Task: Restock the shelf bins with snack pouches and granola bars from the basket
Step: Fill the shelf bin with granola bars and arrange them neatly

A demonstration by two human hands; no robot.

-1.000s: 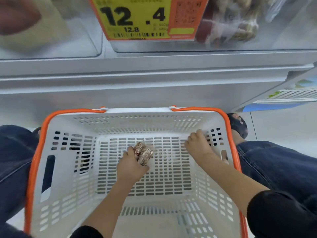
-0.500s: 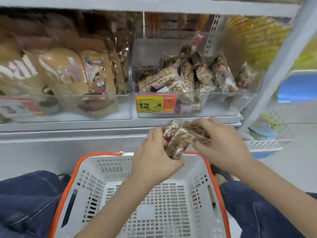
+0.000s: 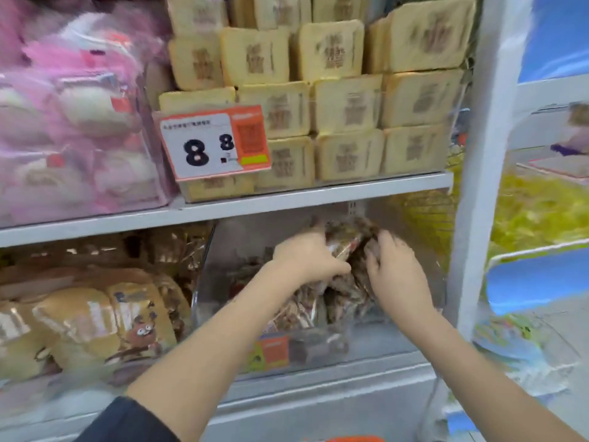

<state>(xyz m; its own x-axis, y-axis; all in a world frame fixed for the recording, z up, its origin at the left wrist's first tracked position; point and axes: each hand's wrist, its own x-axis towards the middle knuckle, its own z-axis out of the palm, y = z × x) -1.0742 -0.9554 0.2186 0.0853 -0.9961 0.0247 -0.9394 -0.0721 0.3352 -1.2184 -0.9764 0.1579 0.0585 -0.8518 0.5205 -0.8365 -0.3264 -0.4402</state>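
**Granola bars going into the bin now**

So the granola bars are up inside the clear shelf bin on the lower shelf, right side of the scene, held just above the pile already in there. Left hand grips the bundle from the left w/ fingers curled round it, right hand curls over it from the right. Half a sec ago both hands had them low, just over the basket, now only its orange rim peeks in at the bottom edge. Basket looked empty a sec ago, so imo this is the last load, just needs letting go. Brown snack pouches sit in the bin to the left, price tag and cream packs above. Pretty blurry tbh.
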